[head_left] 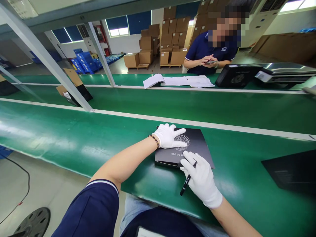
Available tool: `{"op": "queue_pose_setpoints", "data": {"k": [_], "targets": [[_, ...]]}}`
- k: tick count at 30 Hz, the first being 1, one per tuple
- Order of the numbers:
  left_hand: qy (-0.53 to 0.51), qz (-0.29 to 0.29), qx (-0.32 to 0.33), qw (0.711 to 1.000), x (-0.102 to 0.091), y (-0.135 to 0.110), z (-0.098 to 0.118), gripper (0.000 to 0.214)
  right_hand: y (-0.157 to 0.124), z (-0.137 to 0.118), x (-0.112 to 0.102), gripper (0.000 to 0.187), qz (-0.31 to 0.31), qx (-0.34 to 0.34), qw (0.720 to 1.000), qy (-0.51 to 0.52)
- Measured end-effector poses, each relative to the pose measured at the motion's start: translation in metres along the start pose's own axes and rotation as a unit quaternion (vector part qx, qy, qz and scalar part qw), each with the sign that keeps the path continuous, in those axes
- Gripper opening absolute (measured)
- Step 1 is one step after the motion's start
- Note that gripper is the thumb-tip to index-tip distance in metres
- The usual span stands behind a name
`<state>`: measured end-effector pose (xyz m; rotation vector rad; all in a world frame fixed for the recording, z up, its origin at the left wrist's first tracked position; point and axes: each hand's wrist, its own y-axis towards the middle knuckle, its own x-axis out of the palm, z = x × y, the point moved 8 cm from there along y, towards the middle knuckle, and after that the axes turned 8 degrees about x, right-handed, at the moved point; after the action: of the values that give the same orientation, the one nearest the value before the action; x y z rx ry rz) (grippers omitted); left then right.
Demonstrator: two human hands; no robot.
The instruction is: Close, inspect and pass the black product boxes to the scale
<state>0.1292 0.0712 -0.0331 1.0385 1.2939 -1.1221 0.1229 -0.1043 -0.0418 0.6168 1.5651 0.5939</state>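
The flat black box (pixel 197 141) lies on the green table (pixel 74 138), near its front edge. The gloved left grip (pixel 169 135) rests released, fingers spread, on the lid. The gloved right grip (pixel 201 179) is clenched round a black pen (pixel 185 187), fingertips touching the box's near edge.

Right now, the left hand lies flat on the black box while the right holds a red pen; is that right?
Not quite: in the head view the right hand holds a black pen, not red; the left hand lies on the box.
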Motion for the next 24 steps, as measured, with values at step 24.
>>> {"op": "queue_pose_setpoints", "data": {"k": [24], "targets": [[-0.353,0.191,-0.2,0.894,0.017,-0.051,-0.063,0.073,-0.062,0.099,-0.012,0.047,0.075,0.395,0.907,0.126]]}}
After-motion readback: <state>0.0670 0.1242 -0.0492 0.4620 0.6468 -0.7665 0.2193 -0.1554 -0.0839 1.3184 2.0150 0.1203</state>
